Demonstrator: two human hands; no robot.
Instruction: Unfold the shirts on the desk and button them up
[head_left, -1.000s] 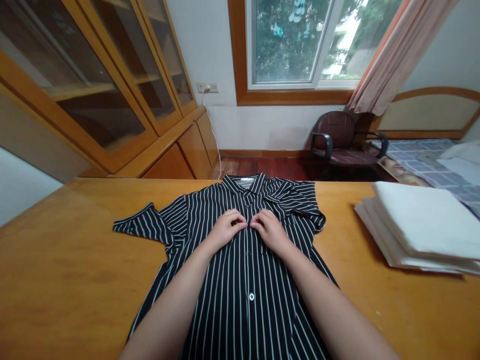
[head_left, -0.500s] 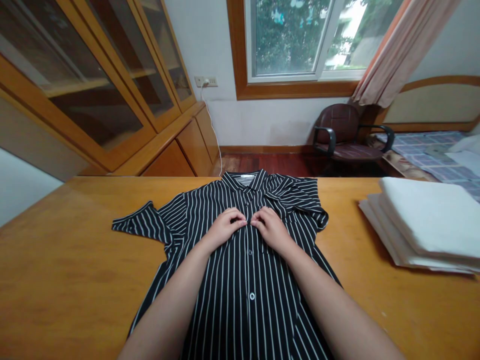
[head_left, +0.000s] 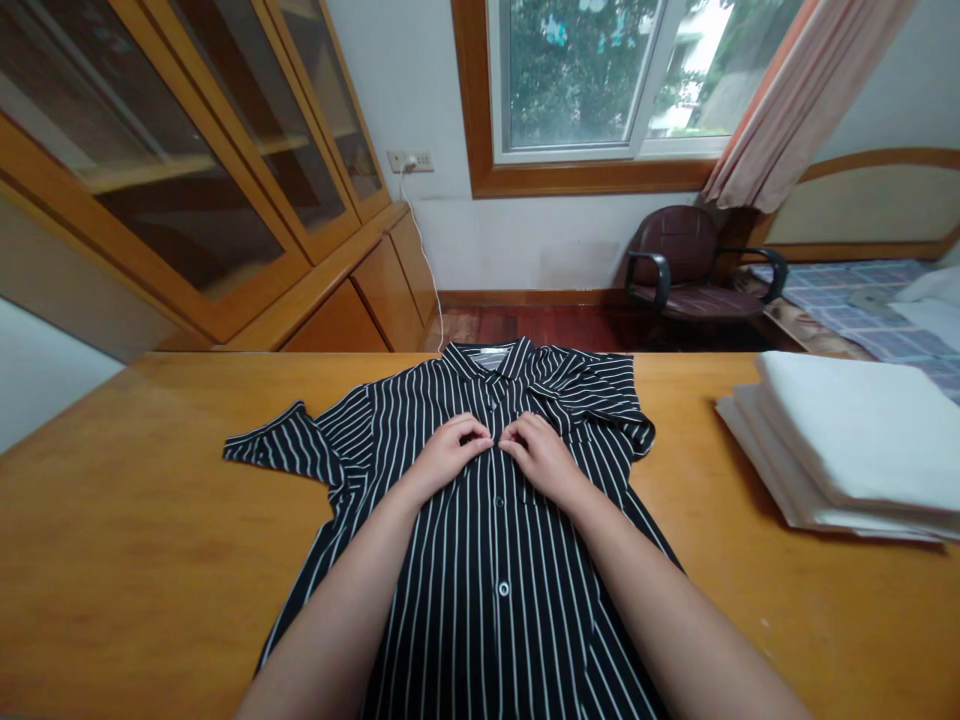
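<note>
On the wooden table [head_left: 150, 560], window [head_left: 570, 90] beyond, a striped shirt [head_left: 454, 590] (placket [head_left: 497, 540] in both hands' [head_left: 448, 452] [head_left: 546, 458] pinched fingers [head_left: 477, 449])

- A wooden table [head_left: 112, 570], of yellowish-brown colour.
- On its right side, a stack of white material [head_left: 862, 430].
- At the left, a wooden cabinet [head_left: 311, 290] with glass doors.
- A white cable [head_left: 430, 262], which is plugged into the wall socket [head_left: 423, 161].
- A window [head_left: 574, 90]; beside it, a pink curtain [head_left: 802, 105].
- A dark red chair [head_left: 675, 245] with black armrests, near the bed [head_left: 832, 290].
</note>
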